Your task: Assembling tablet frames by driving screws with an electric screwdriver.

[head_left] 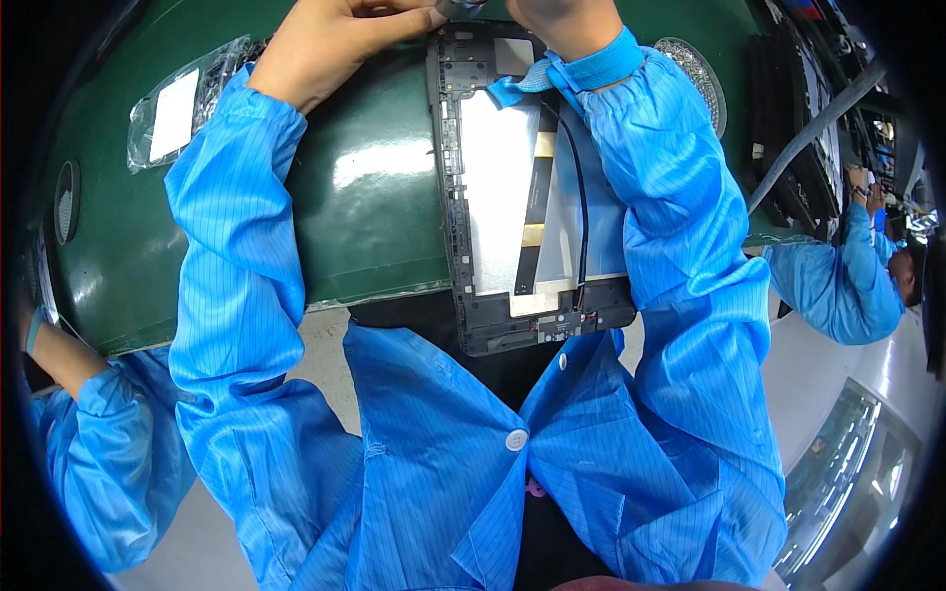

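Observation:
A tablet-like device (498, 187) lies with its inside exposed, a black frame around silver plates, with a dark ribbon strip and a black cable running along it. Its near end reaches past the table edge towards my body. My left hand (330, 41) is at the device's far left corner, thumb and fingers closed at a small grey metallic piece (459, 9) that the upper edge cuts off. Over the far right corner is my right hand (570, 24), its fingers beyond the picture. A blue wrist strap (599, 65) circles that wrist, its loose end over the device.
The green table (370, 217) carries a clear plastic bag (168, 116) with a white label, and a small round dish (66, 202) at left. A round dish of small metallic parts (693, 79) stands right. Dark stacked trays (788, 128) lie further right. Co-workers' blue sleeves (838, 281) show at both sides.

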Tool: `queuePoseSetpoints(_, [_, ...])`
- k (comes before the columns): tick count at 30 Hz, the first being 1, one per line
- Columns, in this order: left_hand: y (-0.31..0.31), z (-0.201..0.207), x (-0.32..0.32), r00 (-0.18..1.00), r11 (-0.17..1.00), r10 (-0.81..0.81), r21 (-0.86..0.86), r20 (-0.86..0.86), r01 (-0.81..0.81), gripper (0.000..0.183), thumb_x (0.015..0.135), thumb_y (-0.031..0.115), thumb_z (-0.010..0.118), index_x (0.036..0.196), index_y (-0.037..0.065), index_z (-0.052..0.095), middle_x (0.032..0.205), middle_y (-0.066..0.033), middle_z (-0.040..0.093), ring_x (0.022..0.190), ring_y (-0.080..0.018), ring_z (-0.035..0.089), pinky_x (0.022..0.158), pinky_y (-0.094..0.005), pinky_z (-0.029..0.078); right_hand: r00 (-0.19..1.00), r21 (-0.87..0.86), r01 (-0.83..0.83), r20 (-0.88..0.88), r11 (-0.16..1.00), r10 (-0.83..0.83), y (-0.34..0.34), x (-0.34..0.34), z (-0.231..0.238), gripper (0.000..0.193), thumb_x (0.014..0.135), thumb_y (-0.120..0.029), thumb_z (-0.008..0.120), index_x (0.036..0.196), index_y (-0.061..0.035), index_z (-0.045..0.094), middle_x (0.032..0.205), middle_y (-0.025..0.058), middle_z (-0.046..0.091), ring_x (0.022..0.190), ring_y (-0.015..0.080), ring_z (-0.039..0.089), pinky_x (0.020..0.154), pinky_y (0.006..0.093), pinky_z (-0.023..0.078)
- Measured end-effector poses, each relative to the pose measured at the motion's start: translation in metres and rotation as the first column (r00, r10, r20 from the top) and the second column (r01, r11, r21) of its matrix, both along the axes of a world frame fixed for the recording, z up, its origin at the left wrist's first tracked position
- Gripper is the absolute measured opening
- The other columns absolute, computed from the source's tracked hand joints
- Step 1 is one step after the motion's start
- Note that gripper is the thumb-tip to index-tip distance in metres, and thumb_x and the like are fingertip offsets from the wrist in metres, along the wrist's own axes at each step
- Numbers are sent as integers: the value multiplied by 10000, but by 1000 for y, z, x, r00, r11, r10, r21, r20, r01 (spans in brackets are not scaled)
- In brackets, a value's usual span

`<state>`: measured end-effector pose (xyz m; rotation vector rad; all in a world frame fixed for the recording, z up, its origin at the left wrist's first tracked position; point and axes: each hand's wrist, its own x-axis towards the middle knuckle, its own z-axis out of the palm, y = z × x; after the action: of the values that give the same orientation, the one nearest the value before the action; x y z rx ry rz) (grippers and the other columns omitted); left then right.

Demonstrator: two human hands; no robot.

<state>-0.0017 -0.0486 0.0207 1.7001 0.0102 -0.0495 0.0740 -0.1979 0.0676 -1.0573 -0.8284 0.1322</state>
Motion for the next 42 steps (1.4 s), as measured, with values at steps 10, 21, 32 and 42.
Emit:
queuePoseSetpoints(10, [-2, 1, 1, 998, 1000, -7, 26, 67, 5, 114, 871, 27, 691, 920, -71, 723, 820, -68, 693, 731, -120, 619, 683, -254, 505, 991, -84, 123, 62, 989, -118, 5, -5, 1, 234, 912, -98, 629, 714, 24, 630, 531, 38, 576, 415, 103, 535, 395, 252, 400])
queuePoseSetpoints(21, [22, -27, 4, 993, 966, -41, 257, 107, 12, 225, 906, 111, 684, 1048, -62, 705, 937, -66, 700, 878, -123, 629, 812, -268, 488, 996, -77, 83, -16, 994, -84, 10, -11, 6, 175, 925, -109, 645, 786, -5, 623, 606, 7, 579, 475, 75, 543, 423, 243, 415])
queuePoseSetpoints(32, [-143, 39, -162, 899, 632, 437, 711, 0, -308, 704, 772, 459, 807, 1108, -61, 472, 918, -291, 595, 738, -490, 634, 613, -530, 521, 974, -11, 199, -105, 980, -199, -23, 10, 34, 137, 920, -143, 708, 965, -23, 662, 691, 22, 626, 471, 80, 558, 413, 232, 413])
queuePoseSetpoints(42, [-126, 61, -154, 764, 808, 560, 415, -321, -418, 408, 993, 267, 602, 1189, -82, 524, 979, -253, 663, 874, -283, 663, 782, -366, 503, 894, -115, 439, -45, 891, -446, -131, 23, 46, 135, 870, -86, 719, 961, 8, 685, 704, 43, 635, 481, 93, 553, 443, 247, 427])
